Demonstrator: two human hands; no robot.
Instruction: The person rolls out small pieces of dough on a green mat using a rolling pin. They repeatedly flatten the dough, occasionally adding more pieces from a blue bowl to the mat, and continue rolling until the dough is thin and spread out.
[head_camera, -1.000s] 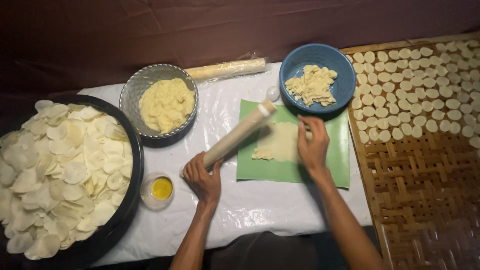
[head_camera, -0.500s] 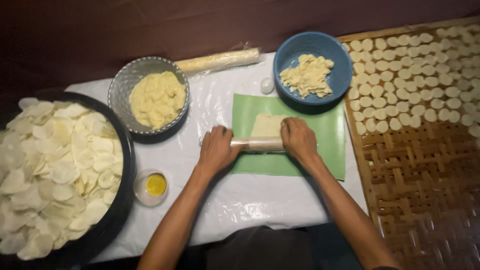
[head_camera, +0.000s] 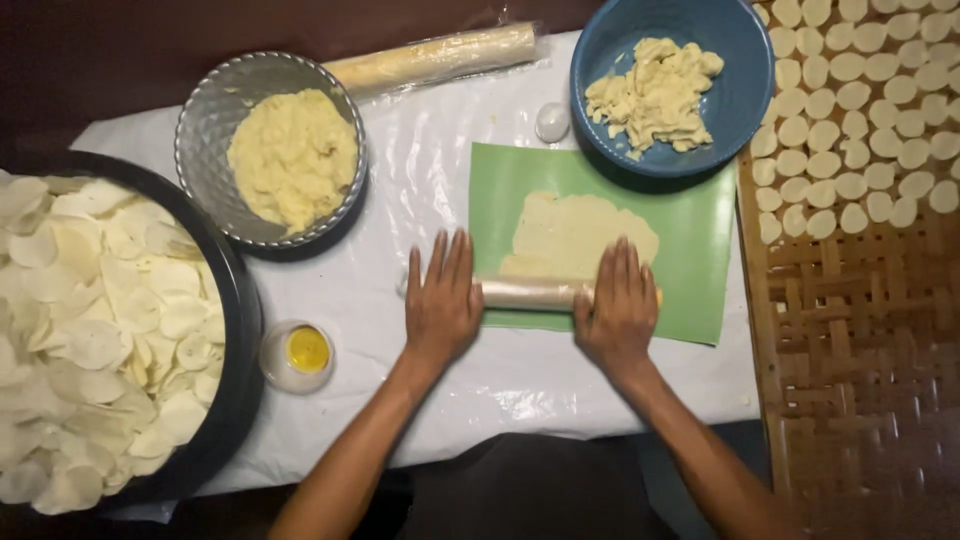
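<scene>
**Flat palms on a rolling pin over dough**

Largest, at left, a black basin (head_camera: 235, 330) holds pale chips. Centre right, a green sheet (head_camera: 700, 230) keeps the flattened dough (head_camera: 575, 232) off the plastic. The rolling pin (head_camera: 528, 293) lies across its near edge; left hand (head_camera: 440, 305) and right hand (head_camera: 618, 312) press down open-palmed, fingers spread, gripping nothing.

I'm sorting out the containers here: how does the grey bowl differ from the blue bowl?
The grey bowl has a patterned, dimpled wall and sits left of the green sheet; the blue bowl is smooth and overlaps that sheet's top edge. The grey bowl's dough is one smooth heaped mound; the blue bowl's dough is torn into ragged scraps. Both are round, hold pale yellow dough, and lie beyond the left hand and right hand.
</scene>
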